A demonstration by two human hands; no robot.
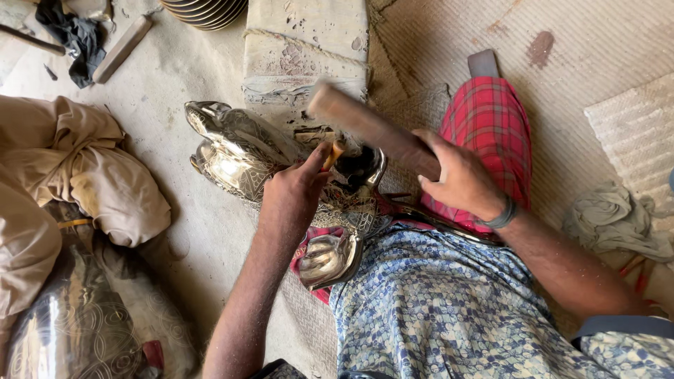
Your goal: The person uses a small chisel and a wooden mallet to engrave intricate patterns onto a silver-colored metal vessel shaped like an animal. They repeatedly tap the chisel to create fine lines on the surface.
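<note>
Head view, hands (295, 193) – chisel (334, 154), mallet (372, 130), metalwork (242, 151)

engraved silver vessel (242, 151), red plaid cloth (491, 133)

The left hand (291, 193) is held forward with the forearm stretched up from the lower edge of the view, its fingers pinched together at the thumb tip. The right hand (460, 179) is clenched in a fist, wrist bent inward, a dark band worn round the wrist.
</note>
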